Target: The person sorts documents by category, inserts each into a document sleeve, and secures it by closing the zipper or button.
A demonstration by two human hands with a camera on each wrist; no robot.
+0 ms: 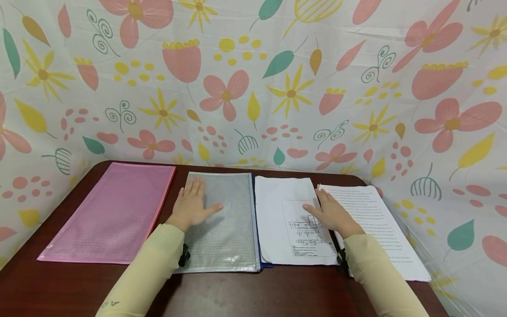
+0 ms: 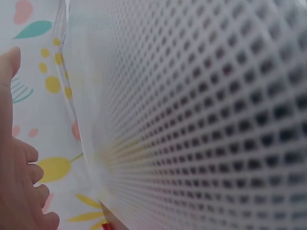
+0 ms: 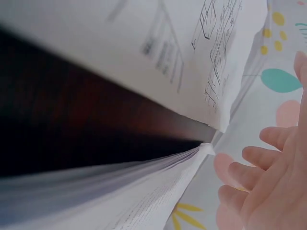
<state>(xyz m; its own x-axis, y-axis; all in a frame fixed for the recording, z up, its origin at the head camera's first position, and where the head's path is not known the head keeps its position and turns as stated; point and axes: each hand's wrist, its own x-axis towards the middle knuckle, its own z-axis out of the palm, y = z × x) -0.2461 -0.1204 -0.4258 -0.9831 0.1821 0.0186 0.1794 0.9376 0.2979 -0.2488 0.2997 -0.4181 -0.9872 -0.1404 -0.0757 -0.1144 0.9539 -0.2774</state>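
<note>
My left hand (image 1: 192, 205) is over the left part of a grey mesh document pouch (image 1: 227, 224), its fingers straight and the thumb spread to the right. In the left wrist view the white grid of the pouch (image 2: 201, 110) fills most of the picture, with the hand (image 2: 21, 182) at the left edge. My right hand (image 1: 332, 215) has its fingers extended over the gap between a sheet with a line diagram (image 1: 277, 220) and a stack of text pages (image 1: 372, 220). Nothing is gripped by the right hand (image 3: 268, 182) in the right wrist view.
A pink mesh document pouch (image 1: 115, 211) lies at the left on the dark brown table (image 1: 253, 293). Dark blue edging (image 1: 255, 220) runs between the grey pouch and the diagram sheet. Behind the table hangs a flower-patterned curtain (image 1: 245, 57), which also closes in both sides.
</note>
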